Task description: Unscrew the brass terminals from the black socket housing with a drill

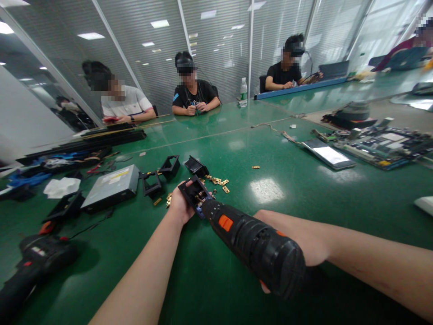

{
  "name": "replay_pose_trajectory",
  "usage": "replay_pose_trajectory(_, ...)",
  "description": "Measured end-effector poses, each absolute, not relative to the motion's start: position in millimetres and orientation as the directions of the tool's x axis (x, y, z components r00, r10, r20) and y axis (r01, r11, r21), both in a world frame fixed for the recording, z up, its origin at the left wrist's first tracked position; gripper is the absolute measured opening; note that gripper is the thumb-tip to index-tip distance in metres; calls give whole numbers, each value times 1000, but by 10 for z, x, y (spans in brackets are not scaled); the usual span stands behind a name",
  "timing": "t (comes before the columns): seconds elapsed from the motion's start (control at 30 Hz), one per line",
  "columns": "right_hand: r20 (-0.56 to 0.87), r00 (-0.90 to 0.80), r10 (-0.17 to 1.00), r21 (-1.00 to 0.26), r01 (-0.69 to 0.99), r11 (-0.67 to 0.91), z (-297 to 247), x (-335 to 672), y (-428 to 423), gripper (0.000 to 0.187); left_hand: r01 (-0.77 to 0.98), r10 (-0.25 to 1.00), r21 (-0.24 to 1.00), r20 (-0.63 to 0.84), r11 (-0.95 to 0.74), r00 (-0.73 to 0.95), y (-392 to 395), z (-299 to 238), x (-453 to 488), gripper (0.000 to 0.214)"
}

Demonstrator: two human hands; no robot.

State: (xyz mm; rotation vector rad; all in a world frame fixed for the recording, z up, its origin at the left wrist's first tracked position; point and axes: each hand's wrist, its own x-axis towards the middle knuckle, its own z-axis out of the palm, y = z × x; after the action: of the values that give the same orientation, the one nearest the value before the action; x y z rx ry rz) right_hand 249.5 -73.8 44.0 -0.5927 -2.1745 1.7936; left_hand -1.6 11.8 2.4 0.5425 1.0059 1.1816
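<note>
My left hand is closed around a small black plastic bracket, tilting it up off the green table. My right hand grips a black electric screwdriver with orange buttons; most of its fingers are hidden behind the tool's body. The screwdriver's tip meets the bracket's inner face. Small brass plates lie scattered just beyond the bracket.
Three more black brackets and a grey optical drive lie to the left. A second power tool rests at the near left. Circuit boards and a tablet sit right. Several other people sit along the far side.
</note>
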Motion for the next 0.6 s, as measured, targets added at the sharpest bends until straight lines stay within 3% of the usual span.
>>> replay_pose_trajectory(0.6,-138,-849,510,-988,153,-11,473,2479,-744,37,-498,937,806,-346,321,46,113,9,-29,27)
